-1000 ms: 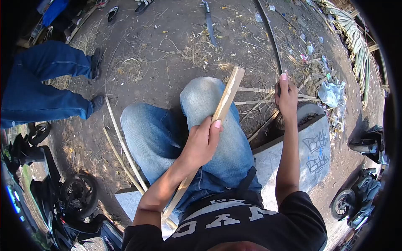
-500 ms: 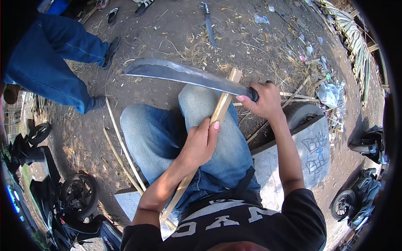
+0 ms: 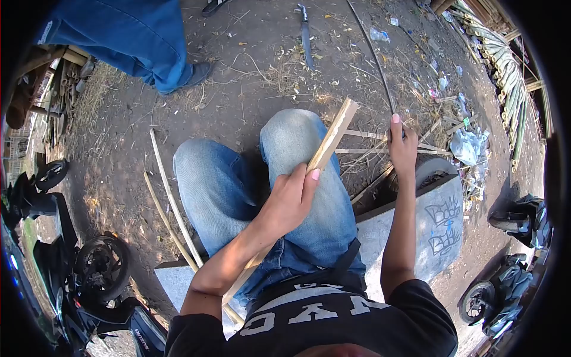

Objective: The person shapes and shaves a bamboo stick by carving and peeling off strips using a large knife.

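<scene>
My left hand [image 3: 286, 202] is closed around a split bamboo strip [image 3: 334, 134] that slants across my right thigh. The strip's upper end sticks out beyond my knee, and its lower part passes under my left forearm. My right hand [image 3: 404, 147] grips a machete [image 3: 373, 55] by its handle, mostly hidden in the fingers. The blade points up and away, seen nearly edge-on as a thin dark line, and is apart from the strip. On the ground ahead lies another large knife [image 3: 306, 38].
A person's blue-trousered leg [image 3: 140, 41] stands at the upper left. Two thin strips [image 3: 171, 193] lean by my left knee. Motorcycles [image 3: 104, 268] are parked on both sides. Plastic litter [image 3: 468, 146] and bundled bamboo [image 3: 499, 65] lie at right. A graffitied slab [image 3: 437, 220] is beside me.
The machete has swung off the strip, up and to the right, its blade turning from broadside to edge-on. The other person's leg has shifted right. My left hand still holds the strip.
</scene>
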`<state>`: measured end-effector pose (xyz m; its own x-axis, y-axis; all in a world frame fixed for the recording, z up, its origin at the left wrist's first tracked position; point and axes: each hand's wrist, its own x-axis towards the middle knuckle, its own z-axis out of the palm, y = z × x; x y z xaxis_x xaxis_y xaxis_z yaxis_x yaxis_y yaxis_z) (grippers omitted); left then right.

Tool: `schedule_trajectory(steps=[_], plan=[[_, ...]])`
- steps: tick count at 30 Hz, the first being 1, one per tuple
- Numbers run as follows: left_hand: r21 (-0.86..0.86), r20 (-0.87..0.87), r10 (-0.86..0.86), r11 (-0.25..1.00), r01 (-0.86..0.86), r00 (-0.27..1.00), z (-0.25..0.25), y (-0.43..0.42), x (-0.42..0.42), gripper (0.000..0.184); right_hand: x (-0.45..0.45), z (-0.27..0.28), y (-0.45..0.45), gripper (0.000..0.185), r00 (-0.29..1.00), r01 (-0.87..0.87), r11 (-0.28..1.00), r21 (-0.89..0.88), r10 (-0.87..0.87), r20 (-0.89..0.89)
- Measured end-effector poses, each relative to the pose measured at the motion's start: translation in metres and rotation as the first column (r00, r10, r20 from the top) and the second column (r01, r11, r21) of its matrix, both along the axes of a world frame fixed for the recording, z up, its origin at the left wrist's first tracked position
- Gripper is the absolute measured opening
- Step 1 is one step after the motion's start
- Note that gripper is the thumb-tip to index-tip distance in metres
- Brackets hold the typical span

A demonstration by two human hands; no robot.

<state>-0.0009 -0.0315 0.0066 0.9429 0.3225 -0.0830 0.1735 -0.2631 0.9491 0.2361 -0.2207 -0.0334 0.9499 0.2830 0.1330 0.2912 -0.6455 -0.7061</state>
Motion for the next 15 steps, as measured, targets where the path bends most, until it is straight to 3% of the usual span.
schedule_trajectory(steps=[1, 2, 3, 5, 7, 9, 10, 12, 15], plan=[[-0.014, -0.028, -0.008, 1.000, 0.008, 1.000, 0.000, -0.001, 0.000, 0.034, -0.013, 0.007, 0.001, 0.068, 0.996, -0.019, 0.989, 0.148, 0.031, -0.081], [-0.026, -0.056, -0.019, 1.000, 0.018, 0.998, 0.000, -0.001, -0.001, 0.034, -0.019, 0.008, 0.001, 0.065, 0.993, -0.107, 0.979, 0.173, 0.114, -0.028], [-0.028, -0.071, -0.036, 0.999, 0.034, 0.997, 0.000, -0.001, -0.002, 0.034, -0.026, 0.015, 0.003, 0.065, 0.994, -0.088, 0.981, 0.173, 0.097, -0.044], [-0.033, -0.053, -0.028, 0.999, 0.026, 0.998, -0.002, -0.003, 0.000, 0.034, -0.037, 0.038, 0.014, 0.064, 0.931, -0.338, 0.941, 0.028, 0.329, 0.160], [-0.023, -0.030, -0.026, 0.999, 0.025, 0.999, -0.005, -0.005, 0.000, 0.035, -0.046, 0.051, 0.025, 0.066, 0.932, -0.321, 0.946, -0.035, 0.322, 0.165], [-0.002, -0.004, -0.009, 1.000, 0.009, 1.000, -0.006, -0.002, 0.000, 0.035, -0.047, 0.054, 0.033, 0.068, 0.908, -0.296, 0.905, -0.307, 0.366, 0.204], [-0.027, -0.026, -0.020, 0.999, 0.019, 0.999, -0.006, 0.000, -0.001, 0.035, -0.046, 0.055, 0.036, 0.070, 0.896, -0.298, 0.888, -0.352, 0.387, 0.219], [-0.058, -0.055, -0.025, 0.998, 0.021, 0.998, -0.008, 0.001, -0.003, 0.035, -0.043, 0.054, 0.039, 0.064, 0.882, -0.335, 0.868, -0.366, 0.426, 0.201], [0.030, -0.017, -0.031, 0.999, 0.031, 0.999, -0.011, 0.003, -0.002, 0.035, -0.034, 0.048, 0.039, 0.058, 0.859, -0.374, 0.839, -0.395, 0.474, 0.193]])
